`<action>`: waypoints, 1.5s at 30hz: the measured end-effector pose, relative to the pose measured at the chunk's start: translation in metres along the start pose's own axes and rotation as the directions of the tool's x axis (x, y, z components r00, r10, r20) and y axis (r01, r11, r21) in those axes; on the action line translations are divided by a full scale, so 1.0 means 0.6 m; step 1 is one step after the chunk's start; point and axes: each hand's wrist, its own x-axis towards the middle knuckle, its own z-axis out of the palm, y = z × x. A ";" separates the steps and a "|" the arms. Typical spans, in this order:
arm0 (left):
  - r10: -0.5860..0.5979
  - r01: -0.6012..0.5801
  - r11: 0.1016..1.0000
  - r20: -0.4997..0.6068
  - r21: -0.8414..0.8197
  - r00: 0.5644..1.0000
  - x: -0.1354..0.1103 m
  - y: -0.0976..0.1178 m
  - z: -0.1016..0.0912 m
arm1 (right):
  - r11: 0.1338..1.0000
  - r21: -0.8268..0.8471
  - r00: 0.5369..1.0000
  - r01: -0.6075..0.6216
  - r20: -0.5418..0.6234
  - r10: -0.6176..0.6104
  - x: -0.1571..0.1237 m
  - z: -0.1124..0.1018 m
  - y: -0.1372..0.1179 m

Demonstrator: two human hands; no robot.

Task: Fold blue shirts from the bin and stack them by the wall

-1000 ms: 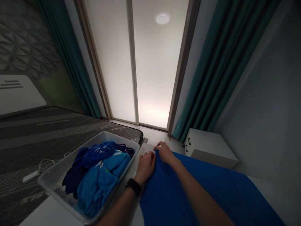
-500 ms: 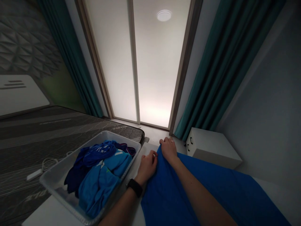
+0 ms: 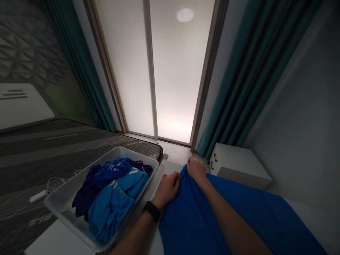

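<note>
A dark blue cloth lies spread over the white table in front of me. My left hand, with a black watch on the wrist, pinches the cloth's far edge. My right hand grips the same edge a little farther away and to the right, fingers curled over the fabric. To the left stands a pale plastic basket filled with several crumpled blue garments.
A dark mattress lies at the left with a white cable and adapter on it. A white cabinet stands at the right below teal curtains. A frosted sliding door glows ahead.
My right hand has moved to the right and farther away along the cloth's edge, pulling the edge with it. My left hand has stayed near the same spot.
</note>
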 end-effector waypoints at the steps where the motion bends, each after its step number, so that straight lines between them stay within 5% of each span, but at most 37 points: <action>1: 0.007 -0.007 1.000 0.001 -0.006 1.000 0.000 0.000 0.000 | 1.000 0.001 1.000 -0.015 -0.018 0.015 0.000 -0.002 -0.002; 5: 0.006 -0.008 0.999 -0.071 -0.031 0.997 0.003 -0.005 0.003 | 0.998 0.031 0.996 0.059 -0.072 -0.057 -0.002 -0.008 -0.016; 10: -0.071 0.068 0.997 -0.140 -0.024 0.988 0.005 -0.008 0.006 | 0.986 0.060 0.988 0.153 0.011 -0.154 -0.006 0.006 -0.014; 17: -0.126 0.132 0.990 -0.134 0.042 0.983 0.004 -0.002 0.003 | 0.982 0.051 0.976 0.182 0.109 -0.186 -0.031 0.004 0.042; 24: -0.188 0.209 0.973 -0.190 0.097 0.964 0.008 -0.006 -0.001 | 0.969 0.044 0.944 0.242 0.219 -0.246 -0.116 -0.018 0.117; 36: -0.292 0.308 0.896 -0.099 0.320 0.951 0.093 0.007 -0.007 | 0.996 -0.072 0.966 0.046 0.257 -0.026 -0.216 -0.054 0.267; 45: -0.267 0.289 0.858 -0.112 0.424 0.957 0.124 0.012 0.013 | 0.952 -0.194 0.958 -0.235 0.119 0.260 -0.263 -0.051 0.415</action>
